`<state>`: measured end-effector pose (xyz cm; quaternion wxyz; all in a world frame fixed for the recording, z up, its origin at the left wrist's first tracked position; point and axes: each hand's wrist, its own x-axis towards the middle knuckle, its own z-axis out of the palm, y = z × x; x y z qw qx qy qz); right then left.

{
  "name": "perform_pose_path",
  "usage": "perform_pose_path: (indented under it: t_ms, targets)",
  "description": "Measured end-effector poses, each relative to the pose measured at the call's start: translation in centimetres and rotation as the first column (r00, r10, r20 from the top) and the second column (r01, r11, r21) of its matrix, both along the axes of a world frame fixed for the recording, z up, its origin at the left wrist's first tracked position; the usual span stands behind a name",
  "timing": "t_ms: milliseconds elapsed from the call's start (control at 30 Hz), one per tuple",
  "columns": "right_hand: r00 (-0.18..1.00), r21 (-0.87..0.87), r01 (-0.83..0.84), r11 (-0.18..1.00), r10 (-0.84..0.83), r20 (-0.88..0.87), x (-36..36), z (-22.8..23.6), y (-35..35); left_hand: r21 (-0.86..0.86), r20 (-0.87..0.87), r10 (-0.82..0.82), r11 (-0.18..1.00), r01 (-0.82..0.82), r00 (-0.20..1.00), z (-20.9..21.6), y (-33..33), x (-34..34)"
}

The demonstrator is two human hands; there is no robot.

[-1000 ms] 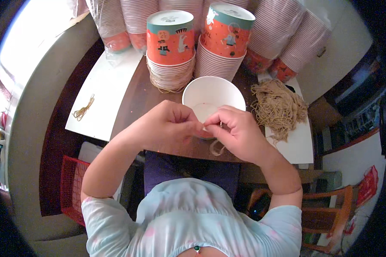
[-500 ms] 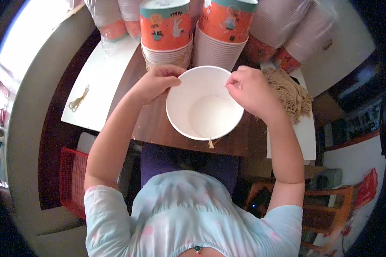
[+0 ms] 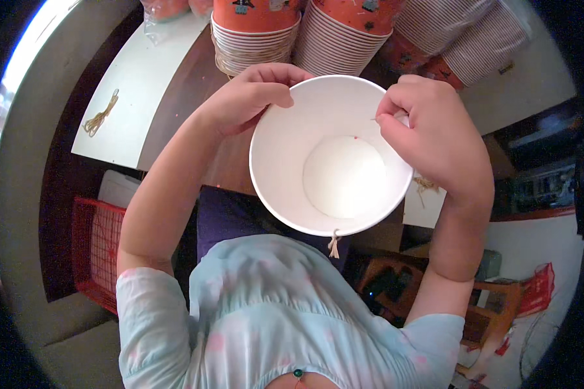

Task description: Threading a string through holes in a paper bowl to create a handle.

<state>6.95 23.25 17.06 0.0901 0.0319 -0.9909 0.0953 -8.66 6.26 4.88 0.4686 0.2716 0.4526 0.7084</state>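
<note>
A large white paper bucket point(image 3: 289, 168) is held tilted with its open mouth toward me, over the table's near edge. My left hand point(image 3: 256, 97) grips its far left rim, thumb inside and fingers outside. At the right rim my right hand point(image 3: 428, 129) is closed in a pinch. A thin light tip, like a cord end point(image 3: 374, 119), sticks out between its thumb and finger. A short knotted tan cord point(image 3: 334, 245) hangs at the bucket's near rim. The bucket's outer wall is mostly hidden.
Stacks of nested paper buckets point(image 3: 256, 48), point(image 3: 344, 39) with orange printed tops stand at the back. Plastic-wrapped bucket stacks point(image 3: 474, 39) are at the far right. A tan cord bundle point(image 3: 100, 117) lies on the white board at left. A red basket point(image 3: 97, 246) stands below.
The bucket has come nearer and tipped more toward me, both hands moving with it. The right hand has shifted right along with the rim. The cord pile at right is now mostly hidden.
</note>
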Motion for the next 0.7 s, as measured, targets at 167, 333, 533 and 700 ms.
perform_pose_path:
  t_ms: [167,333,533,700]
  targets:
    - [0.998,-0.119,0.017,0.993,-0.009,0.066,0.6,0.5,-0.1,0.029,-0.022,-0.023,0.999,0.024,0.999,0.2,-0.3,0.5]
    - [0.998,-0.147,0.02,0.989,-0.012,0.055,0.7,-0.6,-0.6,-0.08,-0.271,0.076,0.992,-0.101,0.96,0.1,-0.6,0.9]
    - [0.999,-0.171,0.002,0.985,0.004,0.039,0.6,-0.7,-0.3,-0.143,-0.458,0.13,0.965,-0.218,0.879,1.7,-0.6,1.2]
    - [1.0,-0.161,0.005,0.987,-0.001,0.021,0.7,-1.6,-0.6,-0.194,-0.674,0.133,0.917,-0.348,0.726,1.7,-0.2,2.0]
